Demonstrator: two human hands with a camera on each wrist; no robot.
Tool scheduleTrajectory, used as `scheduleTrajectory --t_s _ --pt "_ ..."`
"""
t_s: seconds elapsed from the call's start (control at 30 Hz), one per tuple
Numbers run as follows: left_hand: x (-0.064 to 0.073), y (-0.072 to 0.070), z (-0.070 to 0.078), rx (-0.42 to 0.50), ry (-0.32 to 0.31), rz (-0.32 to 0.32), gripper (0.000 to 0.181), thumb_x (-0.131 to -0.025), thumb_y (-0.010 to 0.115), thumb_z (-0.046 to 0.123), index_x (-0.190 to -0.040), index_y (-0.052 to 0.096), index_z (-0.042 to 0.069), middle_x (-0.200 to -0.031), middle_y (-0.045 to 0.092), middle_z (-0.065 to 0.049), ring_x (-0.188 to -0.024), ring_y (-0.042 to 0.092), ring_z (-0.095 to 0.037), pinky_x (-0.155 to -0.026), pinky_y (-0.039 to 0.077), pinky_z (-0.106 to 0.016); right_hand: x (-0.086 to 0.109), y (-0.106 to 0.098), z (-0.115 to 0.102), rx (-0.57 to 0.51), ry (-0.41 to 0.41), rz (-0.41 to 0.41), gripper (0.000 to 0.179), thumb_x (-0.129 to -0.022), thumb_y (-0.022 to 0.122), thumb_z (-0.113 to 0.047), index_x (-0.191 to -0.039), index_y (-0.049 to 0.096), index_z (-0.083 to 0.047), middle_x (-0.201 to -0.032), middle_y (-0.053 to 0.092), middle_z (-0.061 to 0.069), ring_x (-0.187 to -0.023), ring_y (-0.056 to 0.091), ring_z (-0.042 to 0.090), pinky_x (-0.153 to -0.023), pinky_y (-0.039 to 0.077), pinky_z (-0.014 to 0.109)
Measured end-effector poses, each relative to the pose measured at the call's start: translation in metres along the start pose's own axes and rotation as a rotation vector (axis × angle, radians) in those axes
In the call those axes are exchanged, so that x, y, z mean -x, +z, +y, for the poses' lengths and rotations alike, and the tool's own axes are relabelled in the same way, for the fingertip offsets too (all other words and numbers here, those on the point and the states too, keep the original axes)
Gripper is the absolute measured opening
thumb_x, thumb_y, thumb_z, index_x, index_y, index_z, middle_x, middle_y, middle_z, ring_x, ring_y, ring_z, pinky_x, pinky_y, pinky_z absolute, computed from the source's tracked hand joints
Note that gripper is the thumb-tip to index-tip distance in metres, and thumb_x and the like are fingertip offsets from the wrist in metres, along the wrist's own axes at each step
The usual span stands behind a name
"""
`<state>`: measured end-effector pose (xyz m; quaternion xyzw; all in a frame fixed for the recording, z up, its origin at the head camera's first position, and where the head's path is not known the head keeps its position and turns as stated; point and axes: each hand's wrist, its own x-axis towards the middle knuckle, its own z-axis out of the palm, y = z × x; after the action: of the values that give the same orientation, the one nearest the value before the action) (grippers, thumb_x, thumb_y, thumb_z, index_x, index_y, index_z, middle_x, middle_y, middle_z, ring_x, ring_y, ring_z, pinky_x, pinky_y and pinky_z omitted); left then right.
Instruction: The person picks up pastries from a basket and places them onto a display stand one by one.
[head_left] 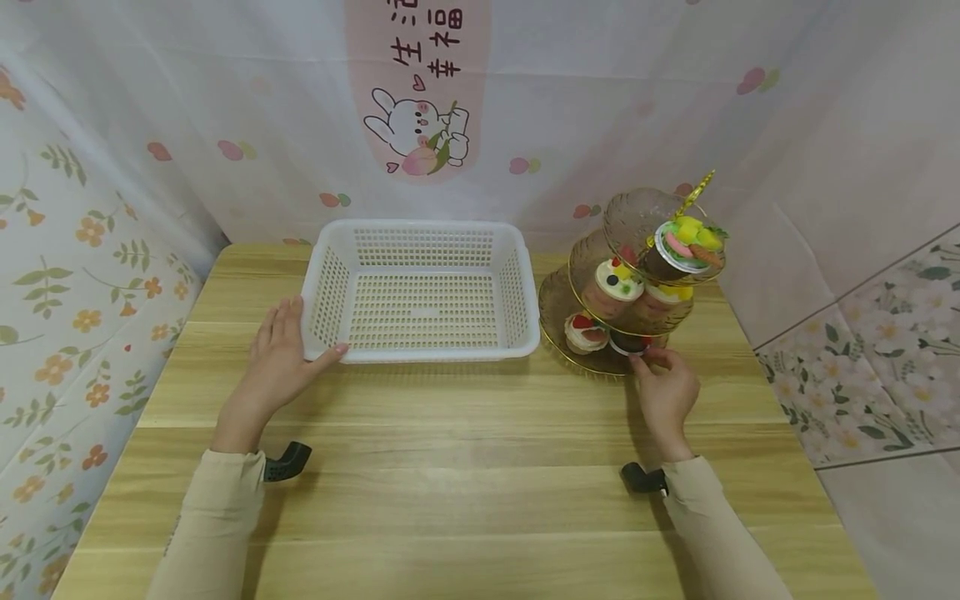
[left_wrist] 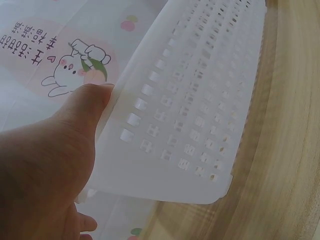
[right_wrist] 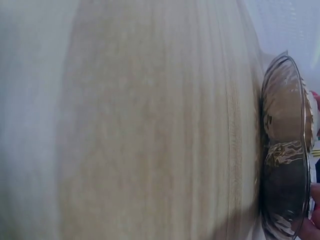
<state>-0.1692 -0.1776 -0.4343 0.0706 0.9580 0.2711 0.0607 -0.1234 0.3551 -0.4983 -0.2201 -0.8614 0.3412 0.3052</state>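
Observation:
A white plastic basket point(head_left: 435, 356) with a grid of holes stands at the back left of the table. My left hand point(head_left: 281, 354) grips its near left corner, the thumb on the rim, as the left wrist view also shows. At the right is a three-tier stand of clear plates with gold rims point(head_left: 551, 333). My right hand point(head_left: 667, 387) reaches its bottom tier and pinches a dark cupcake point(head_left: 626, 343), partly hidden by the tier above. Beside it sits a cream-topped cupcake point(head_left: 587, 335). The right wrist view shows the bottom plate point(right_wrist: 285, 105) with fingertips at the edge.
On the middle tier are a cupcake with white topping point(head_left: 617, 283) and another partly covered one. A cupcake with colourful topping point(head_left: 686, 242) sits on the top tier, near the gold handle point(head_left: 696, 193). A printed curtain point(head_left: 285, 108) hangs behind the wooden table point(head_left: 450, 483).

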Motion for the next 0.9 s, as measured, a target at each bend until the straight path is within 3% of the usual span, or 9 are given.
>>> scheduleTrajectory --t_s 0.13,0.33,0.43,0.5,0.6,0.7,0.8,0.9 --pt "0.001 0.000 0.000 0.007 -0.001 -0.003 0.111 -0.091 0.055 0.063 -0.158 -0.008 0.000 -0.164 -0.005 -0.030 -0.149 -0.001 -0.054 -0.112 0.008 -0.077 0.000 -0.001 0.000 0.001 0.007 -0.004 0.022 -0.080 0.081 -0.016 -0.093 0.075 0.000 -0.094 0.076 0.021 -0.089 0.069 0.038 -0.077 0.041 0.036" --pt "0.001 0.001 0.000 0.009 -0.007 0.009 0.111 -0.091 0.056 0.063 -0.158 -0.006 0.001 -0.164 -0.004 -0.030 -0.150 0.000 -0.054 -0.112 0.009 -0.077 0.004 -0.007 -0.006 -0.019 0.047 -0.010 0.019 -0.082 0.080 -0.018 -0.094 0.077 -0.003 -0.095 0.077 0.017 -0.093 0.070 0.032 -0.077 0.040 0.023" --pt "0.003 0.001 -0.001 0.009 -0.010 0.017 0.110 -0.091 0.056 0.063 -0.158 -0.006 0.001 -0.164 -0.003 -0.030 -0.149 0.000 -0.054 -0.112 0.009 -0.076 0.005 -0.012 -0.014 -0.030 0.039 -0.024 0.018 -0.084 0.079 -0.019 -0.095 0.078 -0.004 -0.094 0.077 0.016 -0.090 0.069 0.024 -0.077 0.040 0.023" --pt "0.003 0.002 -0.002 0.005 -0.010 0.023 0.110 -0.091 0.056 0.063 -0.158 -0.007 0.001 -0.164 -0.003 -0.030 -0.149 0.001 -0.054 -0.113 0.009 -0.076 0.007 -0.015 -0.020 -0.041 0.019 -0.046 0.018 -0.085 0.078 -0.019 -0.096 0.077 -0.005 -0.093 0.077 0.015 -0.084 0.067 0.011 -0.077 0.042 0.022" --pt "0.003 0.003 -0.003 -0.005 -0.010 0.032 0.111 -0.091 0.056 0.064 -0.158 -0.006 0.001 -0.164 -0.002 -0.030 -0.149 0.002 -0.054 -0.112 0.009 -0.076 0.010 -0.019 -0.031 -0.073 -0.052 -0.137 0.019 -0.087 0.076 -0.020 -0.100 0.076 -0.005 -0.092 0.077 0.015 -0.077 0.059 -0.011 -0.075 0.043 0.016" --pt "0.001 0.004 -0.002 -0.022 0.006 0.051 0.111 -0.091 0.057 0.064 -0.158 -0.005 0.000 -0.164 -0.001 -0.031 -0.149 0.003 -0.054 -0.112 0.011 -0.076 0.016 -0.023 -0.043 -0.102 -0.170 -0.275 0.022 -0.087 0.076 -0.018 -0.105 0.075 -0.005 -0.091 0.078 0.014 -0.075 0.056 -0.020 -0.070 0.045 0.010" --pt "0.000 0.005 -0.003 -0.046 0.051 0.114 0.111 -0.089 0.060 0.062 -0.158 -0.002 0.001 -0.163 0.004 -0.031 -0.148 0.007 -0.054 -0.113 0.011 -0.075 0.020 -0.026 -0.056 -0.110 -0.302 -0.400 0.027 -0.086 0.078 -0.016 -0.111 0.074 -0.006 -0.092 0.078 0.011 -0.079 0.061 -0.014 -0.068 0.050 0.012" --pt "0.000 0.005 -0.001 -0.089 0.114 0.177 0.108 -0.089 0.060 0.064 -0.160 0.001 0.007 -0.163 0.008 -0.030 -0.148 0.009 -0.053 -0.113 0.011 -0.074 0.020 -0.031 -0.072 -0.102 -0.429 -0.477 0.035 -0.083 0.079 -0.014 -0.117 0.072 -0.009 -0.096 0.078 0.007 -0.085 0.069 0.004 -0.073 0.051 0.013"
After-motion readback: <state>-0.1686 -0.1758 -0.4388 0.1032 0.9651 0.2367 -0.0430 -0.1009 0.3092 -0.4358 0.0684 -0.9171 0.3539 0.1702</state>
